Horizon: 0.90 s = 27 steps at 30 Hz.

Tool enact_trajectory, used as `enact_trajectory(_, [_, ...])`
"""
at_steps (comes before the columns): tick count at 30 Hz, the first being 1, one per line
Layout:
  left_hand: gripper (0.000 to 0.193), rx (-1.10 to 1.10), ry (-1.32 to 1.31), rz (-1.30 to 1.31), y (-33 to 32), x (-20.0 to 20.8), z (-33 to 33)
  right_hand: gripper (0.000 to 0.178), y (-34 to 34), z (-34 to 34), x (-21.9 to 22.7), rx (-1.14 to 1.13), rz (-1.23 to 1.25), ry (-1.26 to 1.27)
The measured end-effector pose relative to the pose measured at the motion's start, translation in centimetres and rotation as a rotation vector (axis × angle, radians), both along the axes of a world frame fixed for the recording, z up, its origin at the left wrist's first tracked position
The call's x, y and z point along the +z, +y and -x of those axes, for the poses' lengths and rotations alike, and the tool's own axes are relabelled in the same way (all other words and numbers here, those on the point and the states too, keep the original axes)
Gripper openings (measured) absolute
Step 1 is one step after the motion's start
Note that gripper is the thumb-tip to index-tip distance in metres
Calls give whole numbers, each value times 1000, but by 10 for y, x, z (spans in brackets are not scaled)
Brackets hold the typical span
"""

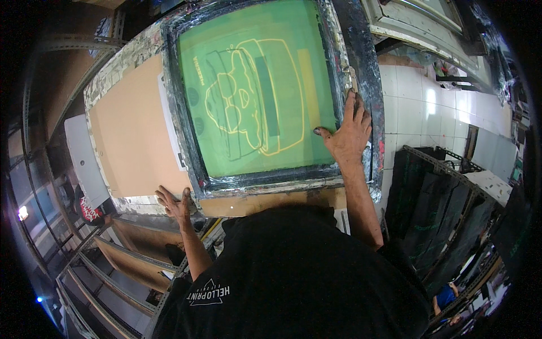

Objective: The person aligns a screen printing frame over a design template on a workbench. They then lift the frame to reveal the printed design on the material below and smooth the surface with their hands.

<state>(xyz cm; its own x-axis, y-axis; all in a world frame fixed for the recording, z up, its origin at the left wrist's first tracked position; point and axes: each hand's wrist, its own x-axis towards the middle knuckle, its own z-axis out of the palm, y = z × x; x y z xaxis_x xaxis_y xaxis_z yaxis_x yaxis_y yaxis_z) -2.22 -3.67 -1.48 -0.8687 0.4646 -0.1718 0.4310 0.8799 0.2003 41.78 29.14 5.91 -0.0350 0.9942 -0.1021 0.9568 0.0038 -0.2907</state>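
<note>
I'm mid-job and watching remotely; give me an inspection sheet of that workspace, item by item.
Surface: workbench, pale, worn and blotched.
Job's things: dark-edged frame with yellow-outlined green mesh; brown board to its left; a white edge shows between them.
Clutter: black-and-red item, far left, kind unclear.
Hands: left hand spread at the board's near edge; right hand spread on the frame's right side. Neither grasps anything.
Cables: nothing seen.
Surroundings: white tiled floor, dark-covered rack at right.
</note>
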Motion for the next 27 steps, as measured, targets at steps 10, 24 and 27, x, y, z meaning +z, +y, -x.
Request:
enact_trajectory(10, [124, -3, -13, -11, 2, 3, -3, 123, 6, 6, 12, -16, 71, -42])
enact_trajectory(24, [126, -24, 49, 19, 0, -2, 0, 125, 132, 41, 20, 600, 135, -330])
enact_trajectory(27, [126, -29, 55, 12, -1, -1, -2, 125, 132, 45, 20, 571, 149, -349])
